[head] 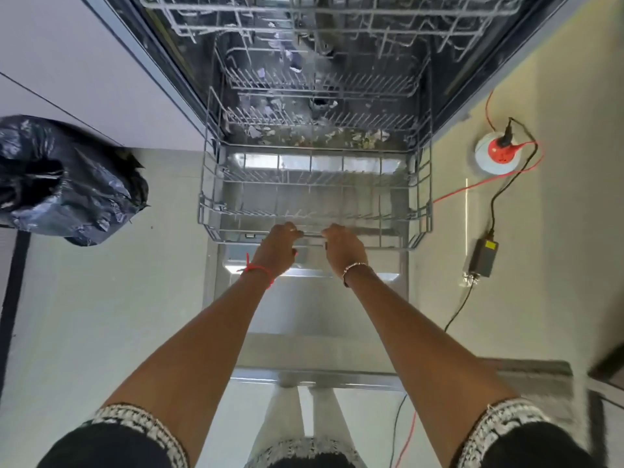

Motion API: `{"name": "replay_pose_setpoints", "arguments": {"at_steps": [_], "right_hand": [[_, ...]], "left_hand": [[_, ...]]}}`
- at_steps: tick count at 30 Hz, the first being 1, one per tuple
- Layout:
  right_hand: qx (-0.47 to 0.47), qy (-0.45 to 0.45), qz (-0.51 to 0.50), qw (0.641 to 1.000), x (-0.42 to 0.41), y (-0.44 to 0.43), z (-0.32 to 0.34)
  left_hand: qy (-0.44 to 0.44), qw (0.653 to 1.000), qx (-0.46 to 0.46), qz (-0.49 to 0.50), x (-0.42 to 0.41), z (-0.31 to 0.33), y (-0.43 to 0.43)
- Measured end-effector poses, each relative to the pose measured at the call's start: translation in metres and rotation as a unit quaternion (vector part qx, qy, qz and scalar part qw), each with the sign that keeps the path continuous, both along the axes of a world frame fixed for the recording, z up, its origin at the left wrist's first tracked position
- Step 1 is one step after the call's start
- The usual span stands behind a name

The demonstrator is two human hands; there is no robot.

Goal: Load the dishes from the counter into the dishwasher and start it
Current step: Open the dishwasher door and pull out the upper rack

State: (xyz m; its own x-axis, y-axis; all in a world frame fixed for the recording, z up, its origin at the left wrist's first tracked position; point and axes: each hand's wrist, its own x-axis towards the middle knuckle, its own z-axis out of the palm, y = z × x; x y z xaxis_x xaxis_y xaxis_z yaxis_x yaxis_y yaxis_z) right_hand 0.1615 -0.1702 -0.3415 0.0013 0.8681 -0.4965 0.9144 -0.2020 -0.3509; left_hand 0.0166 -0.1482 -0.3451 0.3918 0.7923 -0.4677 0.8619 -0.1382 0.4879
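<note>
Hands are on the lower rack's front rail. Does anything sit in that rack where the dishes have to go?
Nothing visible does. The left hand and right hand grip the front rail of the lower rack, and its tines hold no dishes. Only scraps lie on the tub floor behind.

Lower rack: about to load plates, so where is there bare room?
The lower rack is bare between its side walls, from its back wall to the front rail. Only that rail is taken: left hand and right hand grip it.

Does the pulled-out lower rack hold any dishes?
No, the lower rack shows only bare wire; left hand and right hand grip its front rail.
</note>
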Motion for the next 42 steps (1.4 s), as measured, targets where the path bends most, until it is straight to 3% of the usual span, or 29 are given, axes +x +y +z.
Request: {"name": "replay_pose_setpoints", "arguments": {"at_steps": [16, 28, 32, 35, 38, 42], "right_hand": [[-0.060, 0.028, 0.012, 0.998, -0.021, -0.115, 0.000], [-0.095, 0.024, 0.053, 0.994, -0.016, -0.094, 0.036], [0.026, 0.010, 0.055, 0.998, -0.002, -0.034, 0.073], [0.184, 0.010, 0.036, 0.982, 0.008, 0.028, 0.107], [0.330, -0.017, 0.038, 0.943, 0.020, 0.096, 0.138], [0.400, -0.074, 0.093, 0.909, 0.032, 0.169, 0.182]], "left_hand": [[0.010, 0.998, -0.062, -0.003, -0.027, 0.007, -0.113], [0.035, 0.992, -0.110, -0.056, -0.023, 0.031, -0.091], [-0.048, 0.999, -0.025, -0.002, -0.014, 0.068, -0.031], [-0.078, 0.993, 0.090, -0.013, -0.009, 0.098, 0.036], [-0.110, 0.962, 0.247, -0.037, -0.007, 0.129, 0.106], [-0.068, 0.922, 0.380, -0.044, -0.001, 0.169, 0.178]]}}
